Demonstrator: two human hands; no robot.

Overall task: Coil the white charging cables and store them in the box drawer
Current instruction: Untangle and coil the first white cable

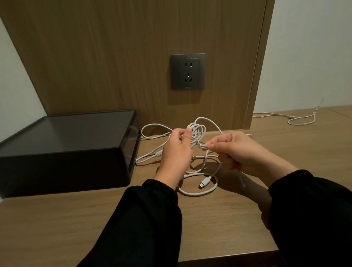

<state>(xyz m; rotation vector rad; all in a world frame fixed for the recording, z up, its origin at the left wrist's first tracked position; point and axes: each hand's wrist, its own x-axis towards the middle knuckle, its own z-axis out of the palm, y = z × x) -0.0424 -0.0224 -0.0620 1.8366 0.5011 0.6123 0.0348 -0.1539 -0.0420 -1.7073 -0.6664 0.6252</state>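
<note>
We record the fingers (187,135) of the left hand (175,152) curled round a bundle of loops in the white cable (199,130), with the thumb pressed against the loops from the near side. The bundle is held raised above the table. The right hand (237,151) pinches a single strand of the same cable between thumb and forefinger, just right of the bundle. Its other fingers are curled into the palm. The two hands are near each other but apart. Both wrists end in black sleeves (155,208).

From the hands the slack falls to the table (72,221) in loose turns. One loop lies on the near side of the hands, with a white plug (205,182) resting inside it. Another strand runs left along the table and reaches just beside the right end of the box (56,155). A further loop arches up on the far side of the left hand. We cannot tell how many cables make up this tangle.

The box is dark with a flat top. It sits on the left of the table against the wood panel (122,53). We cannot tell whether its drawer is open. A dark socket (188,71) is set in the panel, above and beyond the hands. A second white cable (301,120) lies on the wood surface at the far right, well apart from the hands.
</note>
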